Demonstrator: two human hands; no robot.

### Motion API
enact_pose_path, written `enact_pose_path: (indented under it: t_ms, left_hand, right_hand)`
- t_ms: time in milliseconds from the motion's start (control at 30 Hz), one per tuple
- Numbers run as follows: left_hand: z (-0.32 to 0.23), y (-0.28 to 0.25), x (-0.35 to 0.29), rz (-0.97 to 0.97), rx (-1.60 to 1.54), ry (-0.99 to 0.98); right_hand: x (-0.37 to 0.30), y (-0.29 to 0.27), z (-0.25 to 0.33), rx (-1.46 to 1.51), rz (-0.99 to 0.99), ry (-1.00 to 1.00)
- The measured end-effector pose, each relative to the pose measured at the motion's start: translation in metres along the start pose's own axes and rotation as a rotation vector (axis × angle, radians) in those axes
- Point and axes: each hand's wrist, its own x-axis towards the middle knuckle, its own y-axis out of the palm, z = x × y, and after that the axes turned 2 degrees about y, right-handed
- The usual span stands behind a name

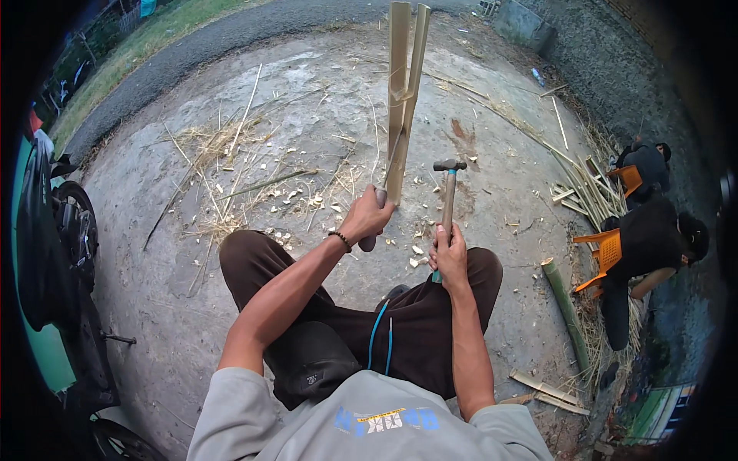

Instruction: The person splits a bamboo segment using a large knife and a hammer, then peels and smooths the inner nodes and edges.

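My left hand [364, 218] is closed round the thick brown handle [368, 243] of a large knife, just in front of my knees. The knife's dark blade seems to run up into a bamboo piece [394, 173], though most of it is hard to make out. This bamboo stands upright, split at its upper end into two parted strips [399, 46]. To the right, my right hand [452, 257] is wrapped round the wooden handle of a hammer [450, 165]. The hammer's dark head points up, apart from the bamboo.
Bamboo chips and shavings [219, 146] litter the concrete ground. A green bamboo pole [565, 315] lies at right, near a pile of split bamboo [592, 188]. Two people in dark clothes sit on orange chairs [607, 250] there. A motorbike [69, 223] stands at left.
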Motion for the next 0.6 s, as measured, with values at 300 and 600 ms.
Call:
enact_pose_path:
  t_ms: [300,600]
  left_hand:
    - [-0.024,0.023,-0.006,0.101,0.114,-0.037]
    - [0.01,0.029,0.005,0.038,0.189,0.043]
  right_hand:
    - [0.036,-0.03,0.019,-0.871,-0.155,-0.562]
    - [0.049,-0.006,0.124,-0.702,-0.194,-0.709]
